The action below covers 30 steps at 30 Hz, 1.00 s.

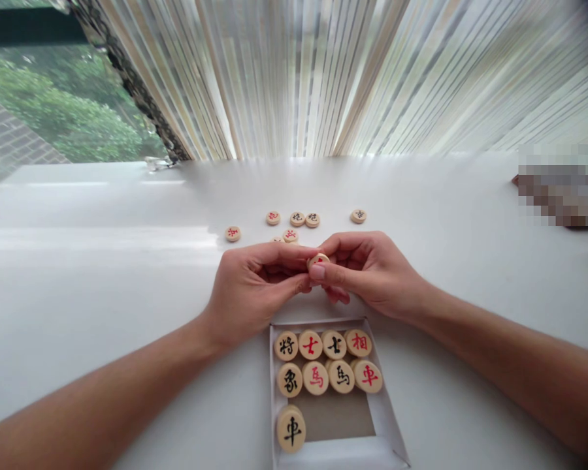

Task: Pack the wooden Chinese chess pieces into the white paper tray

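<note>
Fingers of the left hand and right hand pinched a red-marked disc beyond an open box, the right thumb partly masking its character. A second disc behind them was mostly hidden, the box's near end cropped

Pcs pale tan w/ red/blk chars, box wht, table wht, curtain striped beige/wht.

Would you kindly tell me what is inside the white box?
Nine top faces of xiangqi pieces show: rows of four and four, then one black-marked chariot beside bare floor. Anything beneath those pieces is covered.
</note>
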Tool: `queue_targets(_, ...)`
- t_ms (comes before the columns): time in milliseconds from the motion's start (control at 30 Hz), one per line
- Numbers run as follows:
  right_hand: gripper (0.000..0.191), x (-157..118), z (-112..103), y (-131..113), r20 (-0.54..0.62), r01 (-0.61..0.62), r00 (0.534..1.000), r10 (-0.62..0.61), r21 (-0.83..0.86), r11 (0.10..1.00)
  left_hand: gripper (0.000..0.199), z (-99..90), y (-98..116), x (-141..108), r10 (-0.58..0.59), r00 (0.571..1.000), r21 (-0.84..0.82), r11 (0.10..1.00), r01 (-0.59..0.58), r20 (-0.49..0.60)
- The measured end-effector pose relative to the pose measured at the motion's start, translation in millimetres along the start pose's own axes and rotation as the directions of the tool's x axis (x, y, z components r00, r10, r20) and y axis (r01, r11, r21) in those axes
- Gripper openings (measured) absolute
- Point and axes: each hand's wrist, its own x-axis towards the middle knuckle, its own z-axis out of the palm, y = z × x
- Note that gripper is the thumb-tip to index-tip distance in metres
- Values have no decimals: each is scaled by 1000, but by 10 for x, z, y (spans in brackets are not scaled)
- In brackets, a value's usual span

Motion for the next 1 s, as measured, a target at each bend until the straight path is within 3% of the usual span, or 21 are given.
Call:
queue_targets(267, 10, -5, -70, 10, 126, 36, 991, -49, 103, 994, 37, -23, 15, 1, 9, 1000, -7, 1000, -9, -16)
queue_targets(433, 14, 3, -111, 49, 164, 59, 984, -75, 102, 993, 34, -11, 12, 24, 45, 999, -24, 999, -45, 3)
queue_targets(767, 35, -6, 11, 52, -77, 184, 978, -196, -139, 973, 29, -18, -21, 22, 10, 999, 39, 999, -9, -42)
queue_targets(1000, 39, -38, 24, 114, -145, 231, 952, -268, -229, 946, 36, -30, -38, 26, -11, 995, 76, 997, 18, -98)
